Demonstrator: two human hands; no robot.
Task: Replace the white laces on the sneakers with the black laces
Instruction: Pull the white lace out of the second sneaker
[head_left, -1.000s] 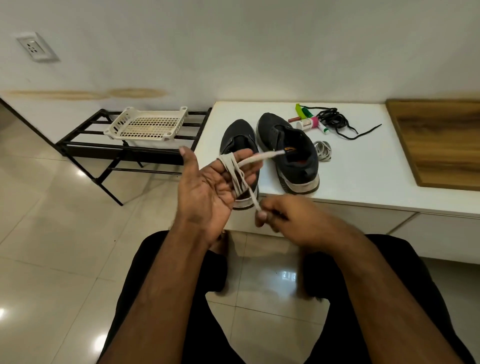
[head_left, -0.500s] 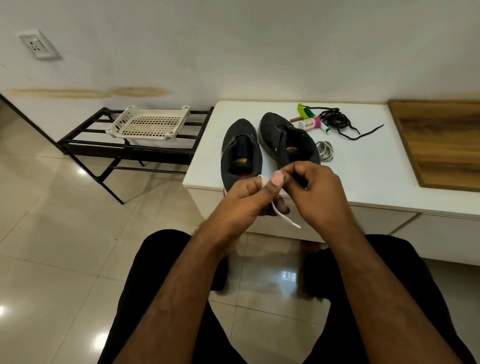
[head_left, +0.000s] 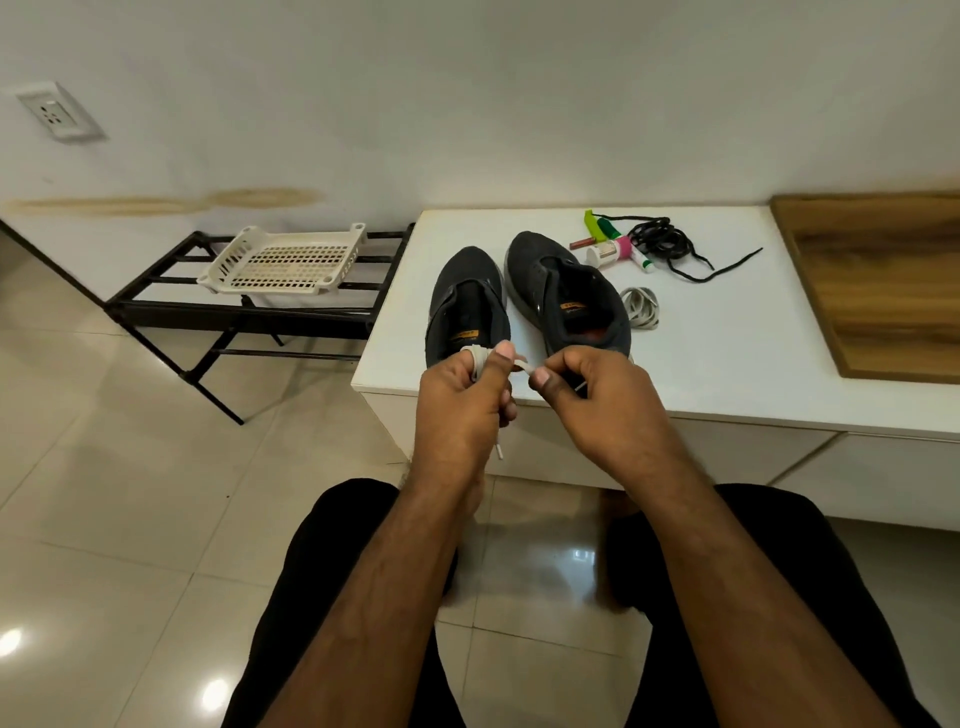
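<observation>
Just over the counter's (head_left: 727, 364) front edge, a white lace (head_left: 480, 358) is wound around the fingers of the left hand (head_left: 462, 400), which curls on it, while the right hand (head_left: 587, 395) pinches its free end. Behind them stand two unlaced black sneakers (head_left: 561, 291). Another coiled white lace (head_left: 641, 308) lies beside these, with black laces (head_left: 670, 244) near the back edge.

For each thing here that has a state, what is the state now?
left sneaker: unlaced, on the table
right sneaker: unlaced, on the table
white lace: wound round the left hand's fingers
left hand: holds the lace coil
right hand: pinches the lace end
second white lace: coiled, on the table
black laces: loose pile, unused
</observation>
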